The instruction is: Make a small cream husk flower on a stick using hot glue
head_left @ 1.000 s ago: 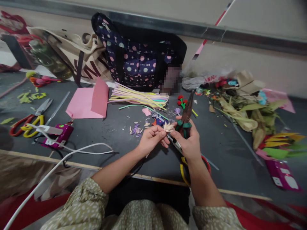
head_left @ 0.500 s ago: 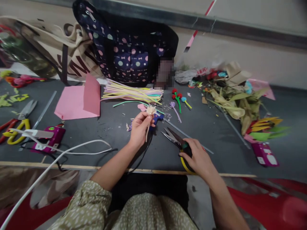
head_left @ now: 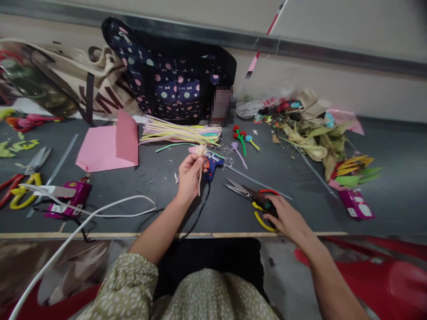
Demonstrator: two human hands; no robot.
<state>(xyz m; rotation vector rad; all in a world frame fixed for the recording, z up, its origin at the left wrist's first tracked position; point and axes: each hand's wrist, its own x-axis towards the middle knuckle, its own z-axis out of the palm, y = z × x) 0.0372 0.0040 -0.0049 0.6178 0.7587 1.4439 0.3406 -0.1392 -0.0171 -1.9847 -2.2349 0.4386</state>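
Since a second ago, the long-nosed pliers (head_left: 261, 198) have come down from the cream flower (head_left: 201, 151) to the scissors (head_left: 237, 190). The left hand (head_left: 189, 178) pinches the flower's stem beside the blue glue gun (head_left: 215, 164). The right hand (head_left: 285, 215) covers the pliers' handles; whether it grips, I cannot tell. The scissors' yellow loop (head_left: 260, 223) sits near the front table edge (head_left: 233, 234).

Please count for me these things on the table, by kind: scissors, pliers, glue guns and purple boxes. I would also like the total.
Scissors: 2
Pliers: 1
Glue gun: 1
Purple boxes: 2
Total: 6
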